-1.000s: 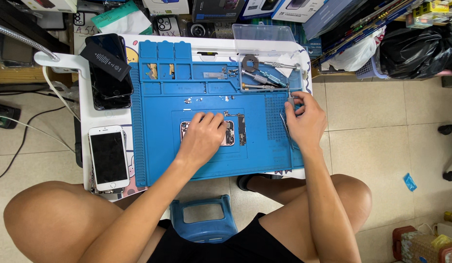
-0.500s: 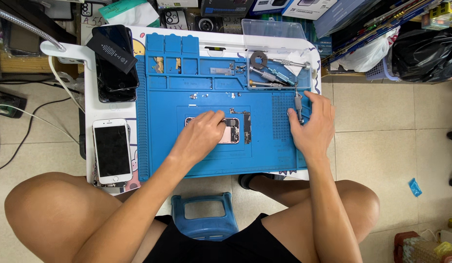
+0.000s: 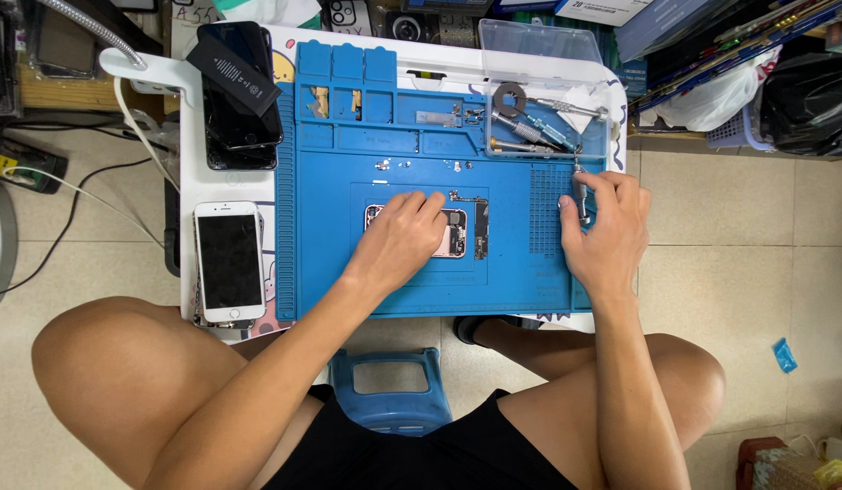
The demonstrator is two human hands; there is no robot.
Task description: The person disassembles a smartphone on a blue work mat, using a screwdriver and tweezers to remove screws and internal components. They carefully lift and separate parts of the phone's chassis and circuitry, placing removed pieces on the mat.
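Left hand (image 3: 398,240): laid flat on opened phone (image 3: 453,231), fingers spread
Right hand (image 3: 607,231): closed around screwdriver (image 3: 581,192)
Mat (image 3: 348,272): blue, underneath

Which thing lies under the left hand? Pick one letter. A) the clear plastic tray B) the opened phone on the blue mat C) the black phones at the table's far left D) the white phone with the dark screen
B: the left hand rests on the opened phone in the middle of the blue mat, while the white phone lies untouched off the mat's left edge.

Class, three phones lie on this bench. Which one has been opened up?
The opened phone mid-mat under the left hand: its insides show. The white phone and the black phone lie closed off the mat's left edge.
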